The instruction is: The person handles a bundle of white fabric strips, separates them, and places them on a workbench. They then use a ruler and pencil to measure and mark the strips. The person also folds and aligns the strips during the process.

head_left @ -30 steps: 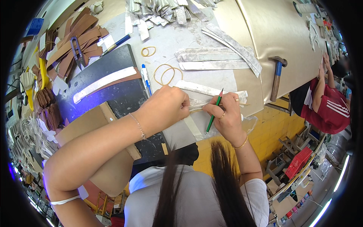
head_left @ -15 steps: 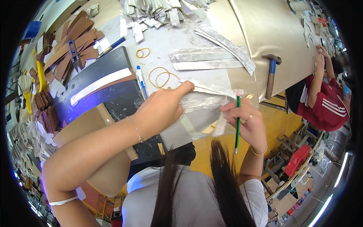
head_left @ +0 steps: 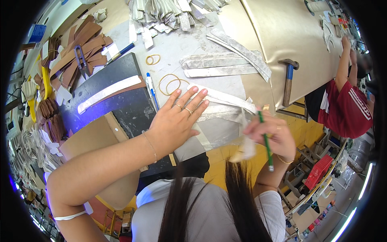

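My left hand (head_left: 173, 123) lies flat, fingers spread, its tips pressing the left end of a curved whitish strip (head_left: 227, 97) on the table. Beneath that strip are more silvery strips (head_left: 221, 113). At the strip's right end, my right hand (head_left: 276, 135) is closed and smeared by motion. A green pencil (head_left: 266, 147) is held in it, slanting down past the fingers. A thin pale strip (head_left: 248, 146), blurred, hangs beside its fingertips from near the strip's end; whether it is paper or tape I cannot tell.
Further silvery strips (head_left: 221, 65) lie beyond my hands, with a large heap (head_left: 161, 14) at the back. A hammer (head_left: 288, 80) rests on the right. Left are rubber bands (head_left: 169, 84), a pen (head_left: 151, 86), a dark board (head_left: 117, 88), snips (head_left: 82, 62) and brown strips (head_left: 90, 40). Another person (head_left: 344, 105) works at right.
My left hand has flattened and spread its fingers over the strip's left end. My right hand has moved slightly right and down with the pencil, and the pale strip has shifted with it.
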The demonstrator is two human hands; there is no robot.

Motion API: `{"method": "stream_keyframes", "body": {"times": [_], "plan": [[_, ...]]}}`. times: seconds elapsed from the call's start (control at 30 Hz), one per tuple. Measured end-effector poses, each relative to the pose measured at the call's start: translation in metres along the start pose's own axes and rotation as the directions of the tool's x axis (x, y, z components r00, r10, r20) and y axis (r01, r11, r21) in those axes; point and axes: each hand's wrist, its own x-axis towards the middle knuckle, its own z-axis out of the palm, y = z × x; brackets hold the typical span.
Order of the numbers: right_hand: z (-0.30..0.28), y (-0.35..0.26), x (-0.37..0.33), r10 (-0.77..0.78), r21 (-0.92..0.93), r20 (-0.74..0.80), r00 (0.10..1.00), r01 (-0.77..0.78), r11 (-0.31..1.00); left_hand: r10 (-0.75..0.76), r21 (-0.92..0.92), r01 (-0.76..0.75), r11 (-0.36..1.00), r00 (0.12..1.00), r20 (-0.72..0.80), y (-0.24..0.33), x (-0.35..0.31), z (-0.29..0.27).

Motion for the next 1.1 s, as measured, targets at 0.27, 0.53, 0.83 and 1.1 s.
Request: {"method": "stream_keyframes", "body": {"times": [0.27,0.53,0.83,1.1], "plan": [[-0.079,-0.018,-0.084,-0.069,0.048,-0.627,0.776,0.127,0.991,-0.005,0.03,0.004,1.0,1.0,0.007,0.002,0.0,-0.001],[-0.085,0.023,0.084,0.29,0.008,-0.25,0.924,-0.297,0.955,-0.006,0.106,0.011,0.994,0.999,-0.042,0.004,0.002,-0.009],[-0.06,0.049,0.158,0.341,-0.262,-0.213,0.916,-0.39,0.883,-0.006,0.078,0.009,0.997,0.999,-0.04,0.006,0.002,-0.012],[-0.062,0.032,0.078,0.373,0.12,-0.421,0.827,-0.356,0.927,0.02,0.138,-0.019,0.99,1.0,-0.003,0.012,0.0,-0.015]]}}
